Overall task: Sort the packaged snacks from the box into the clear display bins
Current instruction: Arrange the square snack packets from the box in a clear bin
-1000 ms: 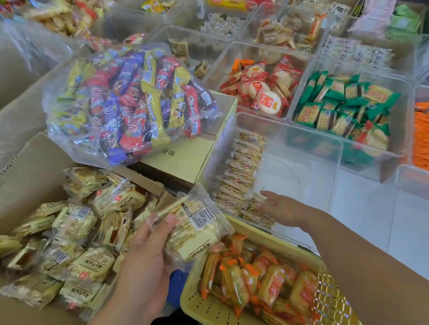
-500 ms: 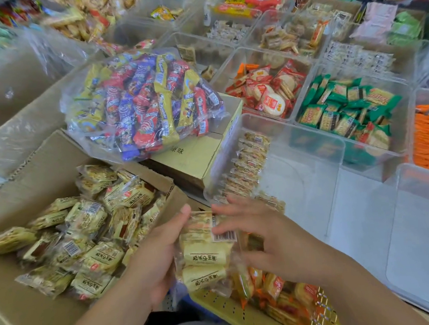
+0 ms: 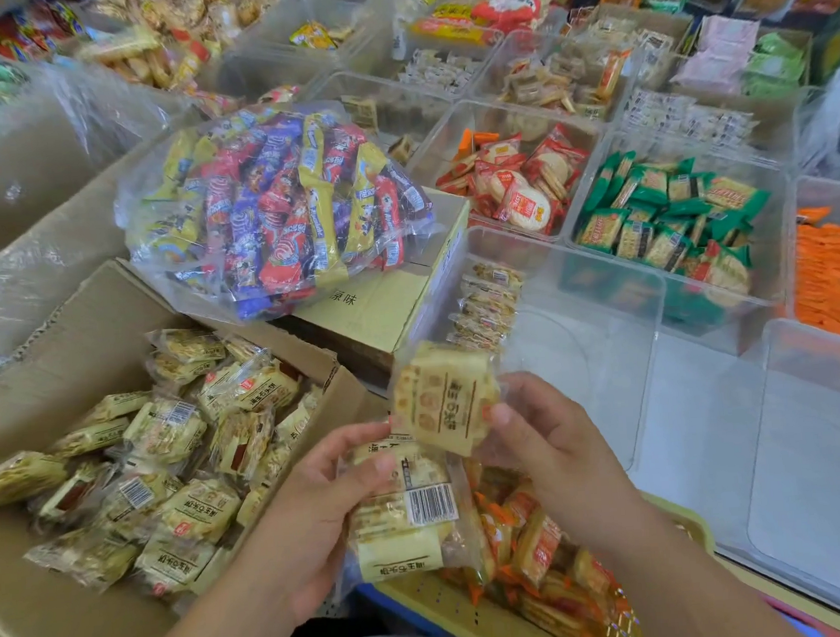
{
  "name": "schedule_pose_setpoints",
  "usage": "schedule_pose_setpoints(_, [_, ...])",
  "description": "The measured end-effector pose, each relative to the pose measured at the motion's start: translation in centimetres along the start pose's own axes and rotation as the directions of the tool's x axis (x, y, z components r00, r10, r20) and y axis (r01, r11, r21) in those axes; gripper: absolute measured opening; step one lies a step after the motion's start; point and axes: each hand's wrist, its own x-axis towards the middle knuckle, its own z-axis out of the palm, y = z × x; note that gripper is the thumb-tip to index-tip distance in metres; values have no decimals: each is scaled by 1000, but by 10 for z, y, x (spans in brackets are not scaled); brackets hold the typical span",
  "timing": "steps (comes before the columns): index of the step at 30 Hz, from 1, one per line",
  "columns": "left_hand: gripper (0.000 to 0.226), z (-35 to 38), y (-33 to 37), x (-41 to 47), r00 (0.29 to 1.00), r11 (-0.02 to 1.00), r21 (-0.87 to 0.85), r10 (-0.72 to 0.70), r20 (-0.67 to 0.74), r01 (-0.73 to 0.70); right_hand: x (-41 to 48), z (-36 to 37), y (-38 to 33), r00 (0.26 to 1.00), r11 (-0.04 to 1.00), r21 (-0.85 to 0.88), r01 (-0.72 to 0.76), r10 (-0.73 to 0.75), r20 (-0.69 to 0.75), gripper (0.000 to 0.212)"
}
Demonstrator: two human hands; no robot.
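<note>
One packet [image 3: 441, 401] pinched in right fingers [image 3: 504, 414]; left fingers [image 3: 359, 437] grip a bundle [image 3: 403, 528].

A snack shop: clear display bins [image 3: 626, 378] of packets [image 3: 665, 221] (many kinds) beside a stock box [image 3: 86, 331]

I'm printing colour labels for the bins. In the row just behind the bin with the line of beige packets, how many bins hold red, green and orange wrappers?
Bins of red-wrapped crackers: 1
Bins of green-wrapped crackers: 1
Bins of orange-wrapped snacks: 1
Total: 3
</note>
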Motion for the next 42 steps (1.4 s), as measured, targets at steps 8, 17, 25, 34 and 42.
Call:
schedule_pose_setpoints(8, [46, -1, -4, 13, 981, 992, -46, 107, -159, -116, 11, -35, 7, 935, 997, 6, -77, 75, -347, 43])
schedule_pose_setpoints(17, [45, -3, -5, 26, 959, 977, -79, 177, -223, -198, 55, -122, 47, 834, 884, -225, -409, 262, -486, 43])
schedule_pose_setpoints(25, [47, 2, -7, 29, 954, 975, -87, 179, -241, -205, 105, -124, 92, 803, 573, -573, -586, 314, -507, 21])
schedule_pose_setpoints(34, [46, -2, -9, 31, 952, 973, -109, 173, -253, -205, 127, -115, 120, 790, 251, -789, -561, 445, -421, 28])
schedule_pose_setpoints(42, [44, -3, -8, 30, 945, 967, -131, 176, -275, -219, 121, -103, 118, 779, 566, -537, -625, 411, -474, 30])
